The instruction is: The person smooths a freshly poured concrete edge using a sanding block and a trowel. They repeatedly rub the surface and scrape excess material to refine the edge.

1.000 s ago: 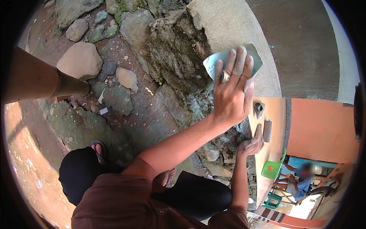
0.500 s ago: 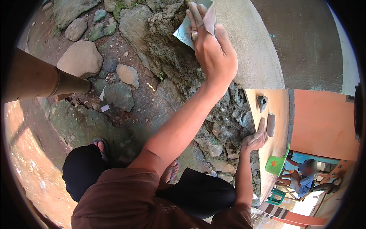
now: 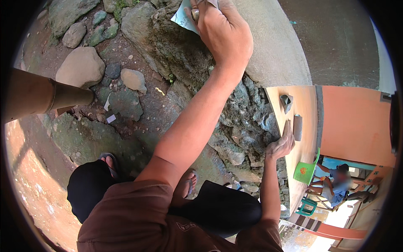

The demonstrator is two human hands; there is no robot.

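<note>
My left hand (image 3: 226, 35), arm stretched far forward, has its fingers bent round a thin sheet that looks like sandpaper (image 3: 184, 19). The sheet's pale blue back carries markings; a grey-brown flap shows between the fingers. The upper frame edge cuts off the fingertips. The hand is beside a pale grey concrete surface (image 3: 275, 46). My right hand (image 3: 280, 147) lies with fingers stretched out on the edge of a smooth tan ledge (image 3: 308, 145), holding nothing visible. Close to its fingertips is a grey-brown rolled piece (image 3: 297, 128). Farther along lies a curled grey sheet (image 3: 286, 103).
Rough stonework (image 3: 247, 122) runs below the ledge. Loose rocks (image 3: 80, 67) and a thick brown pole (image 3: 50, 94) are at the left. On the right are a green plastic object (image 3: 304, 171), an orange wall (image 3: 357, 126) and a seated person (image 3: 338, 185).
My left hand with the sheet has shifted up and slightly left in the picture, its fingertips now out of frame. My right hand stays on the ledge. The view has shifted slightly.
</note>
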